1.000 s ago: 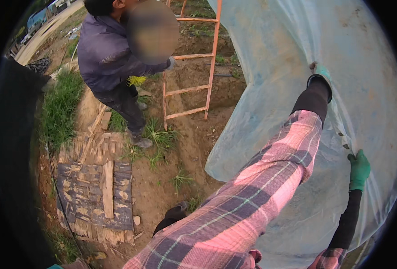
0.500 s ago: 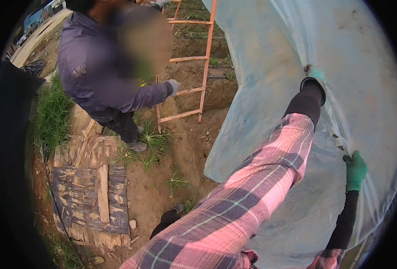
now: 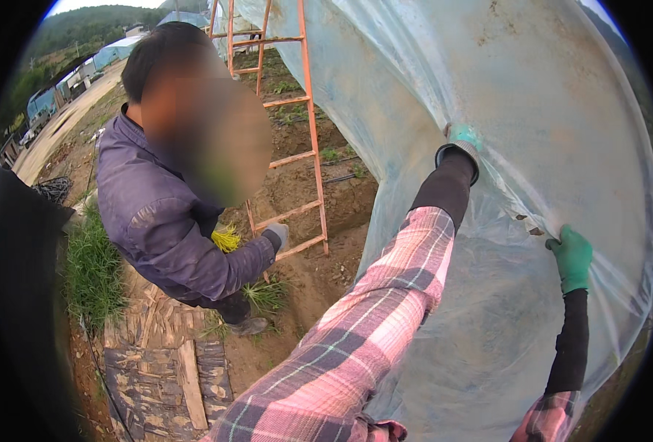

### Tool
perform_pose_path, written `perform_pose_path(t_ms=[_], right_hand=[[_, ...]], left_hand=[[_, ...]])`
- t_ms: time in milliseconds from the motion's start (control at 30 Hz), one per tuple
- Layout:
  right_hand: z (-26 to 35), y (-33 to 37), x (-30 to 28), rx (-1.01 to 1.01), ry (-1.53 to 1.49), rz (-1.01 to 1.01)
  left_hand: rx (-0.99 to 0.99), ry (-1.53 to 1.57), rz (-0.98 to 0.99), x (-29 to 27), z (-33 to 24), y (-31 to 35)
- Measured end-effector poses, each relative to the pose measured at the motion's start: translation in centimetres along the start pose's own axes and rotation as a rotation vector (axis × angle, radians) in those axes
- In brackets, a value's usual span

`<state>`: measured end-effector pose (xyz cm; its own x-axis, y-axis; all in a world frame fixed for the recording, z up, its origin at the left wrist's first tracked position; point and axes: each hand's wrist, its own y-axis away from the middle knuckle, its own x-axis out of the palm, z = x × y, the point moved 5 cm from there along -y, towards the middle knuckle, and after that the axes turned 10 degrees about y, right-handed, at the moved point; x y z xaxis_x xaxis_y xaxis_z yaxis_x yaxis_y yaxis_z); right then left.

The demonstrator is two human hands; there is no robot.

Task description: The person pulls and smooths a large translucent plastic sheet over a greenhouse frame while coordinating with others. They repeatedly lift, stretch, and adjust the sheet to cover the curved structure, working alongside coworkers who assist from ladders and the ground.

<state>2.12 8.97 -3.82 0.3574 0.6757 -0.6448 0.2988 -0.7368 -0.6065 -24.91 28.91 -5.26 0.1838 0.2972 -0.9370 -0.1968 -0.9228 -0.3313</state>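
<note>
A large sheet of clear, bluish plastic film [image 3: 562,147] hangs across the right side of the view. My left hand [image 3: 462,135], in a green glove with a dark cuff, is closed on a gathered fold of it, its fingers mostly hidden behind the wrist. Lower and to the right, my right hand [image 3: 572,258], also green-gloved, pinches the same film along a creased line. Between both hands the fold is stretched taut, with a small torn, dirty spot [image 3: 532,227] near the right one. Pink and dark plaid sleeves cover my arms.
At the left stands a co-worker in a purple jacket [image 3: 149,191], one grey-gloved hand [image 3: 278,234] near an orange ladder [image 3: 313,132]. A yellow bundle of strands [image 3: 225,238] shows beside them. Weathered boards [image 3: 191,383] and grass [image 3: 94,265] lie on the soil.
My view has tilted upward, bringing hills and more of the co-worker into sight. Both my hands keep their hold on the film; the left appears somewhat further left.
</note>
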Motion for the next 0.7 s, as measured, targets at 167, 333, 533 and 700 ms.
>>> perform_pose_path(t_ms=[167, 333, 533, 700], right_hand=[[-0.3, 1.5, -0.4, 0.034, -0.009, 0.035], [-0.3, 1.5, -0.7, 0.044, 0.004, 0.049], [1.3, 0.0, -0.2, 0.005, -0.032, 0.037], [0.5, 0.3, -1.7, 0.018, -0.1, 0.076]], left_hand=[[0.046, 0.003, -0.039, -0.8, -1.0, 2.0], [0.094, -0.012, -0.121, -1.6, -0.4, 2.5], [0.131, -0.074, -0.209, -2.3, 1.9, 2.9], [0.124, -0.139, -0.147, -3.4, -0.5, 3.9]])
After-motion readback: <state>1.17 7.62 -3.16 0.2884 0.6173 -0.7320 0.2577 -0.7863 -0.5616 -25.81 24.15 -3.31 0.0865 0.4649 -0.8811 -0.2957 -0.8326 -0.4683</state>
